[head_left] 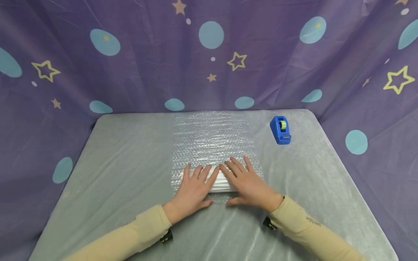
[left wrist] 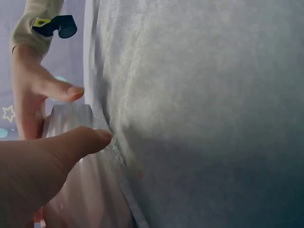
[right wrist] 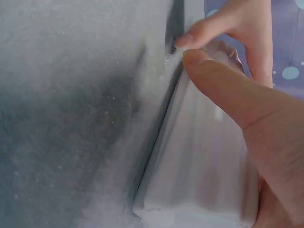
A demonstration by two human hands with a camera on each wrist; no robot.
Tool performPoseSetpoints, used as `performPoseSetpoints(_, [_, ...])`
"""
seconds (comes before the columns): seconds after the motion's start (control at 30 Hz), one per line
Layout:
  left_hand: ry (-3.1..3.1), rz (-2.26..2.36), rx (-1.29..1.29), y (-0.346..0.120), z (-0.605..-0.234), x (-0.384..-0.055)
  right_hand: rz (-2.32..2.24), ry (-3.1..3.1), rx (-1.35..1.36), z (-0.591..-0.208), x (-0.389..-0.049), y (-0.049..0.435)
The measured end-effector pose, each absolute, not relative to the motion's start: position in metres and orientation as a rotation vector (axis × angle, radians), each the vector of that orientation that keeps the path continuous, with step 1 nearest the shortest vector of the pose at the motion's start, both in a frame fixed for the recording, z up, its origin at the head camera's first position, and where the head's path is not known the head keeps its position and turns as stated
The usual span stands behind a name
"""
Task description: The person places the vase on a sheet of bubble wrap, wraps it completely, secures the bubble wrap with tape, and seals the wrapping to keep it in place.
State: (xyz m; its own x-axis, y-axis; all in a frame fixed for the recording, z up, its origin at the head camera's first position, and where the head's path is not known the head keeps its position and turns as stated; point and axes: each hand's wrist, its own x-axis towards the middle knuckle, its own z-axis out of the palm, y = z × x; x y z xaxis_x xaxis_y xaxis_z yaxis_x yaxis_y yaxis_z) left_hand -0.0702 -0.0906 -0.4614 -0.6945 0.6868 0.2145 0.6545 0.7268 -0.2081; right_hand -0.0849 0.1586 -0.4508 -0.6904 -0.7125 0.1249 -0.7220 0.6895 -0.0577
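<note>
A white, glossy object with lengthwise ridges (head_left: 222, 184) lies crosswise on the near part of a clear bubble wrap sheet (head_left: 212, 134); its exact kind cannot be told. My left hand (head_left: 193, 190) rests over its left part, fingers spread and fairly straight, thumb toward me. Over its right part lies my right hand (head_left: 250, 184), with straight, spread fingers pointing away. The two index fingertips nearly meet on top. In the left wrist view, the left thumb (left wrist: 80, 142) lies along the near side. The right wrist view shows the right thumb (right wrist: 223, 85) beside the ridged surface.
A blue tape dispenser (head_left: 280, 130) with a roll of tape stands at the back right of the table, which has a grey cloth (head_left: 130, 152). Behind and at both sides hangs a purple curtain (head_left: 147, 72) with stars and dots. The bubble wrap reaches the table's back edge.
</note>
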Motion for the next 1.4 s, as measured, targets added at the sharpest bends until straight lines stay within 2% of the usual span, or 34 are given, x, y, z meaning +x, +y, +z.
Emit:
performPoseSetpoints(0.63, [-2.558,-0.029,-1.005,-0.091,-0.462,-0.075,-0.062,-2.739,1.141,-0.452,-0.08,0.151])
performPoseSetpoints(1.03, [-2.66,0.083,-0.937,-0.081,-0.463,-0.069,0.046,-2.65,1.158,-0.451,-0.085,0.15])
performPoseSetpoints(1.4, [-2.66,-0.111,-0.945,-0.084,-0.458,-0.075,0.12,-2.635,1.195,-0.451,-0.087,0.153])
